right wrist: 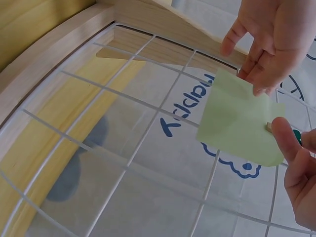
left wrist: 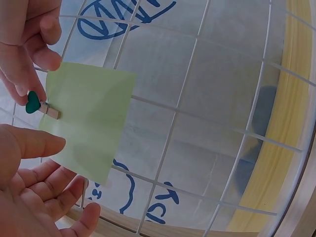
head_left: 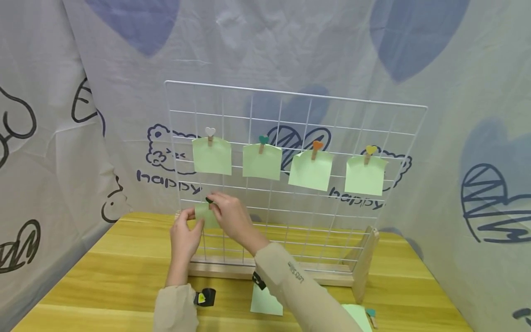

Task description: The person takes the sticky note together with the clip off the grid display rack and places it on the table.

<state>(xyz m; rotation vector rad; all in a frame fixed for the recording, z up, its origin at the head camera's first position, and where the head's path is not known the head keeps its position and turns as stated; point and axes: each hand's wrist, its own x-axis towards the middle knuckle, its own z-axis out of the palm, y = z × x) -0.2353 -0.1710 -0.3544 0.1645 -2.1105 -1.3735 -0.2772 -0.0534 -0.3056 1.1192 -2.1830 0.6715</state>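
A light green paper note lies against the white wire grid, low on its left side. My left hand pinches the note's left edge, thumb in front and other fingers behind. At the note's top, my right hand pinches a small wooden clothespin with a dark green heart. The clothespin's tip overlaps the paper in the left wrist view. In the right wrist view the right thumb covers part of the clothespin.
Higher on the grid hang several green notes on heart clothespins. The grid stands in a wooden base on the yellow wood table. Another note lies in front, and paper with a teal-heart clothespin lies at right.
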